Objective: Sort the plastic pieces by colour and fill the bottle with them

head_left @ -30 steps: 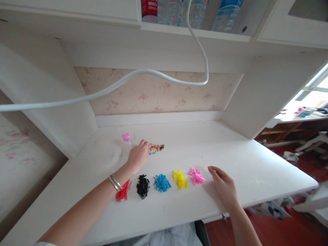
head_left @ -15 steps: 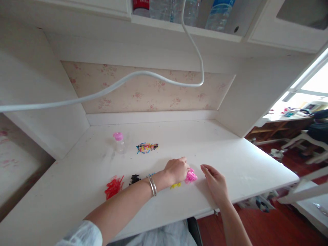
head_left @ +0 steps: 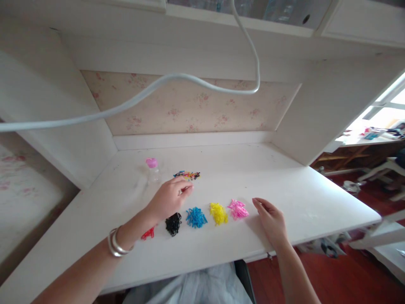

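Five small sorted heaps of tiny bands lie in a row on the white desk (head_left: 284,177): red (head_left: 147,233), black (head_left: 173,223), blue (head_left: 195,217), yellow (head_left: 219,213) and pink (head_left: 237,209). Behind them sits a small mixed-colour heap (head_left: 187,175). My left hand (head_left: 169,198), with a silver bangle on the wrist, hovers just short of the mixed heap, thumb and fingers pinched together; what they hold, if anything, is too small to tell. My forearm covers part of the red heap. My right hand (head_left: 272,221) rests on the desk right of the pink heap, fingers loosely stretched and holding nothing.
A small clear bottle with a pink cap (head_left: 152,170) stands left of the mixed heap. A white cable (head_left: 190,80) hangs across the alcove above the desk. The desk's front edge is near my right wrist; a dark red floor and furniture lie to the right.
My left hand went from the mixed heap to the pink heap and has now come back toward the mixed heap. My right hand has stayed where it was.
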The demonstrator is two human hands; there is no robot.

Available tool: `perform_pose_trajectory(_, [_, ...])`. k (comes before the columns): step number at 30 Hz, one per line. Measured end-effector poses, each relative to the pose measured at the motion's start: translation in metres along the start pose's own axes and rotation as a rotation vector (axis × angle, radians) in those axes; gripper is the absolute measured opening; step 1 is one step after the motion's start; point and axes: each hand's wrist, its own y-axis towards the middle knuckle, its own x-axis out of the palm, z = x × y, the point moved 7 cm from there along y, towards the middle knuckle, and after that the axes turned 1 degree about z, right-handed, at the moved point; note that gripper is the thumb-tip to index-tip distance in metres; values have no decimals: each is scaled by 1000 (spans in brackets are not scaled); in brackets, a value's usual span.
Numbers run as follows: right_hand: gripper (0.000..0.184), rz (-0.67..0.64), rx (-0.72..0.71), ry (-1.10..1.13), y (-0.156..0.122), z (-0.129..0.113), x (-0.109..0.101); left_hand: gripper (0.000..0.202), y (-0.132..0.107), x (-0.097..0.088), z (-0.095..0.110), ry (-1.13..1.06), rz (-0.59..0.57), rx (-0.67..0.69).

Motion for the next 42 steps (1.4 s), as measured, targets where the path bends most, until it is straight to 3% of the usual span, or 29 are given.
perform_pose_trajectory(5, [50, -9, 19, -35, 2, 5, 3, 30, -82, -44, -66, -69, 124, -312])
perform_pose_trajectory(9, [49, -84, 50, -3, 11, 1, 10, 29, -154, -53, -117, -138, 216, -560])
perform_pose_trajectory(13, [43, -216, -59, -211, 13, -40, 35, 39, -204, -52, -150, -201, 365, -804])
perform_pose_trajectory(17, [33, -453, -356, -453, -7, -110, 95, 38, -206, -48, -149, -203, 385, -772])
perform_pose_trajectory(20, [29, -563, -512, -602, -22, -144, 149, 38, -203, -48, -147, -216, 399, -767])
perform_pose_trajectory(24, [33, -617, -572, -861, -23, -156, 213, 36, -205, -50, -147, -228, 406, -756])
perform_pose_trajectory(27, [34, -619, -561, -947, -15, -157, 245, 36, -206, -50, -146, -225, 385, -726])
perform_pose_trajectory(34, [36, -650, -518, -1096, -7, -151, 278, 35, -203, -47, -146, -241, 322, -698])
perform_pose_trajectory(42, [40, -682, -554, -1120, -10, -155, 271, 34, -201, -47, -147, -254, 323, -684])
